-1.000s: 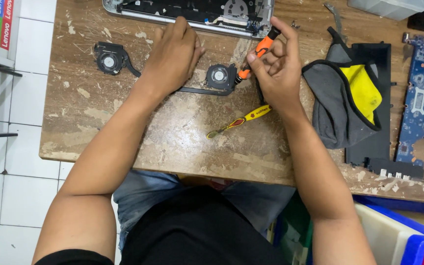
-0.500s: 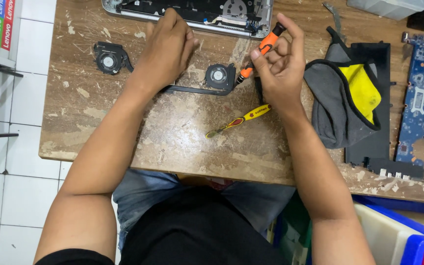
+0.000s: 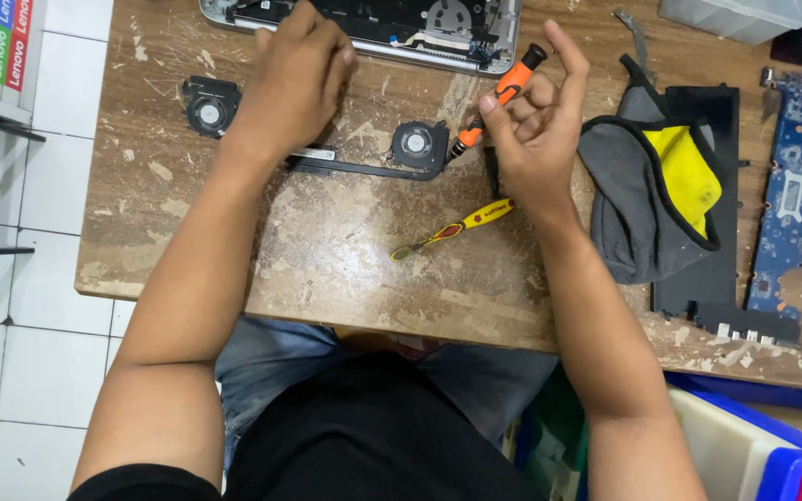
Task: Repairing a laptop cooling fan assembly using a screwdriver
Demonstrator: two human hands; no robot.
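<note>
The right hand [image 3: 536,130] is closed around an orange-and-black screwdriver [image 3: 496,100], its index finger raised, the tool slanting down-left so its tip meets the edge of a small round cooling fan [image 3: 417,144] lying on the worn wooden tabletop [image 3: 327,250]. The left hand [image 3: 291,79] rests palm-down, fingers loosely curled, pressing on the thin black heat pipe [image 3: 355,169] that runs from that fan; whether it grips anything underneath cannot be told. A second fan [image 3: 210,107] sits just left of that hand. An opened laptop chassis [image 3: 420,28] lies beyond both hands. A yellow-handled tool [image 3: 452,227] lies near the right wrist, a grey-and-yellow pouch [image 3: 661,195] and blue circuit board [image 3: 800,204] farther right.
</note>
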